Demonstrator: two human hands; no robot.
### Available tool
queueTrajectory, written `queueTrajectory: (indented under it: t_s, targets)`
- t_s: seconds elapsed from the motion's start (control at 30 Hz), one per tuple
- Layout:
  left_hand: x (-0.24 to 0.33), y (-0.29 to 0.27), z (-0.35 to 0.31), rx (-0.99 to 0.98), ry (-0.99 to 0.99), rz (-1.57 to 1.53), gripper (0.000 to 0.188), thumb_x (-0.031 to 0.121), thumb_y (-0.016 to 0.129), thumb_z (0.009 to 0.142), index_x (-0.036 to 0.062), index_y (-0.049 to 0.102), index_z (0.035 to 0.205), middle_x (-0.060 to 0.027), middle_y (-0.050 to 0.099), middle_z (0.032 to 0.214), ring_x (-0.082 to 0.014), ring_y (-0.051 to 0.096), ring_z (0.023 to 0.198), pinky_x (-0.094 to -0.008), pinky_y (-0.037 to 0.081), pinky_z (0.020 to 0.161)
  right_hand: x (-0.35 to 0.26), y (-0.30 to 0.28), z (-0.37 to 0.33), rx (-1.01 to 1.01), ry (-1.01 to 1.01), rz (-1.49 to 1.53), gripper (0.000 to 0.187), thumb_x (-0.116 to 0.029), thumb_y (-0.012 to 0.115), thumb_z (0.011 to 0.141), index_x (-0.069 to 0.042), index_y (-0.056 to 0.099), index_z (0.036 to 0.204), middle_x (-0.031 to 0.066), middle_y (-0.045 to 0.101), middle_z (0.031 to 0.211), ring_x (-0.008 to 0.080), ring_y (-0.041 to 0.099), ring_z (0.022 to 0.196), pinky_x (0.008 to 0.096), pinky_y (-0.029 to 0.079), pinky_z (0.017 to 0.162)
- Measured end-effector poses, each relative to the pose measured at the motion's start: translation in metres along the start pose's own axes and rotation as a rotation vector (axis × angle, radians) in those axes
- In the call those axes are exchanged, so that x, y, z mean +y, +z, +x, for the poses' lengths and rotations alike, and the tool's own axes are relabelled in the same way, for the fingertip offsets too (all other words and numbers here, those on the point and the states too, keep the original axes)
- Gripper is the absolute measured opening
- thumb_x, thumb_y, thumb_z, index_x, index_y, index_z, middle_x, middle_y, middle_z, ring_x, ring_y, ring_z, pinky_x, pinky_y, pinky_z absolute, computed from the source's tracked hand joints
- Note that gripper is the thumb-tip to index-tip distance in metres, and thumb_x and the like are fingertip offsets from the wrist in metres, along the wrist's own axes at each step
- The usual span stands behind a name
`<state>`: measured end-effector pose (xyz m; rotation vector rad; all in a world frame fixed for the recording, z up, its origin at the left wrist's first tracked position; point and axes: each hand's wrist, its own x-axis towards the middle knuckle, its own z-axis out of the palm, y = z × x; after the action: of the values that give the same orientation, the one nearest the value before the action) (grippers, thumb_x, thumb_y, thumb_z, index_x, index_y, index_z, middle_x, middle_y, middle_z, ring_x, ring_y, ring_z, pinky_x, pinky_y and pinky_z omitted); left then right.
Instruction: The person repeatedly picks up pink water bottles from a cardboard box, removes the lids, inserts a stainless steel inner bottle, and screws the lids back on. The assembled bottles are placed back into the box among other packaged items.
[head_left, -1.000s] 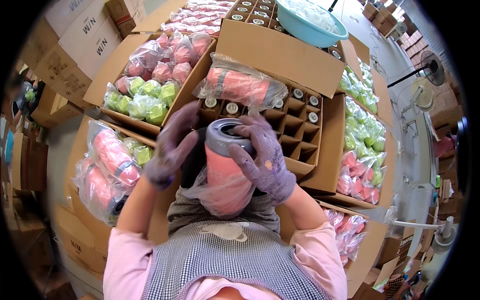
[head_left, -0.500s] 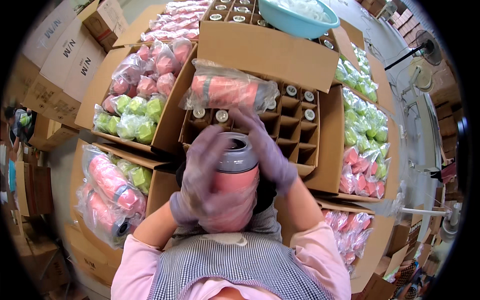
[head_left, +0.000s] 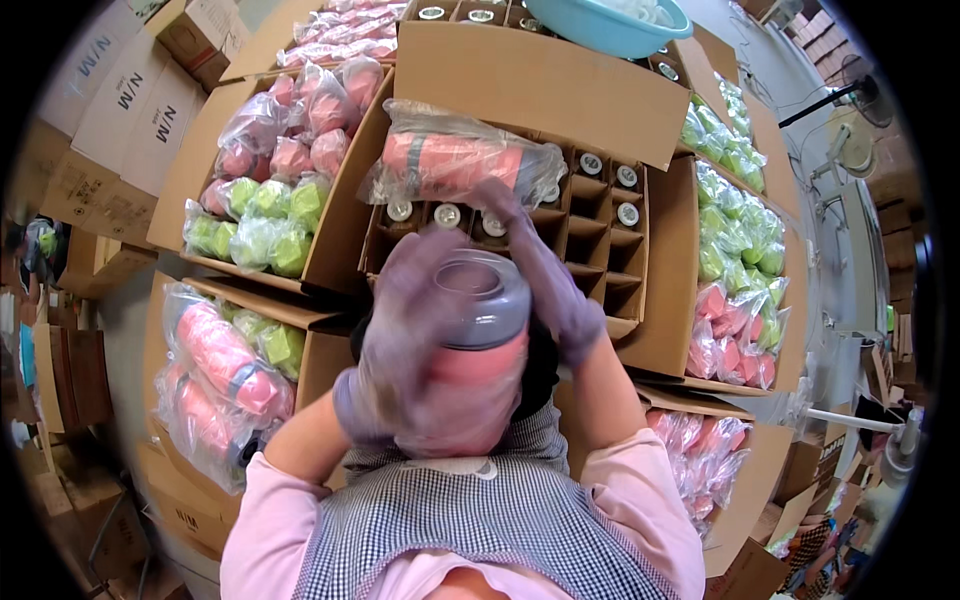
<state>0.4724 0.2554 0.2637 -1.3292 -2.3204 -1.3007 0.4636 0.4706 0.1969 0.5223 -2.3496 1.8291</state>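
Observation:
A pink cylinder with a grey ring-shaped top [head_left: 482,318] stands upright in front of my body, clear plastic around its lower part. My left hand [head_left: 408,325], in a purple glove, is at its left side with fingers reaching up by the grey top; motion blur hides their exact pose. My right hand [head_left: 545,275], also gloved, lies along the right side of the top with fingers stretched out and apart. Just beyond, a plastic-bagged pink cylinder with grey bands [head_left: 455,165] lies across a divided carton [head_left: 625,325], whose cells hold several round silvery-topped items.
Cartons of bagged pink and green pieces stand at left [head_left: 270,200] and right [head_left: 740,240]. Bagged pink cylinders [head_left: 225,355] rest in a nearer left carton. A blue basin [head_left: 610,30] sits on the far carton, behind a raised flap [head_left: 530,90]. A fan [head_left: 855,90] stands far right.
The grey top's opening looked dark before and now looks pale grey. My left fingers have shifted inward over the rim. My right hand stays beside the top. The view has shifted slightly.

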Motion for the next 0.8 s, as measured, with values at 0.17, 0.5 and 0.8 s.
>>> queueTrajectory:
  t_s: [0.17,0.5,0.8]
  targets:
    - [-0.044,0.001,-0.012,0.063,-0.397,-0.5,0.079,0.046,0.07,0.084,-0.0021,0.046,0.141,-0.0224,0.048,0.144,-0.0416,0.046,0.136,-0.0508,0.038,0.112,-0.025,0.005,-0.013,0.002,0.06,0.494,0.075,-0.058,0.027,0.103,-0.002,0.032,0.154,0.0162,0.031,0.16,0.0269,0.025,0.15,0.0396,0.02,0.121]
    - [-0.008,-0.01,0.009,-0.171,-0.042,-0.143,0.062,0.019,0.086,0.069,0.0028,0.064,0.125,-0.0186,0.061,0.129,-0.0323,0.056,0.126,-0.0416,0.042,0.109,0.021,0.014,0.009,0.127,0.308,0.542,0.084,-0.068,0.037,0.099,-0.006,0.032,0.155,0.0128,0.045,0.147,0.0234,0.048,0.129,0.0377,0.036,0.113]
    - [-0.079,0.007,0.01,0.348,-0.564,-1.312,0.06,0.047,0.048,0.103,0.0022,0.045,0.144,-0.0118,0.061,0.133,-0.019,0.062,0.118,-0.0353,0.052,0.1,-0.013,-0.008,0.023,0.527,-0.239,-0.302,0.037,-0.018,0.076,0.09,-0.002,0.064,0.121,0.013,0.068,0.107,0.0168,0.067,0.089,0.0299,0.054,0.077]
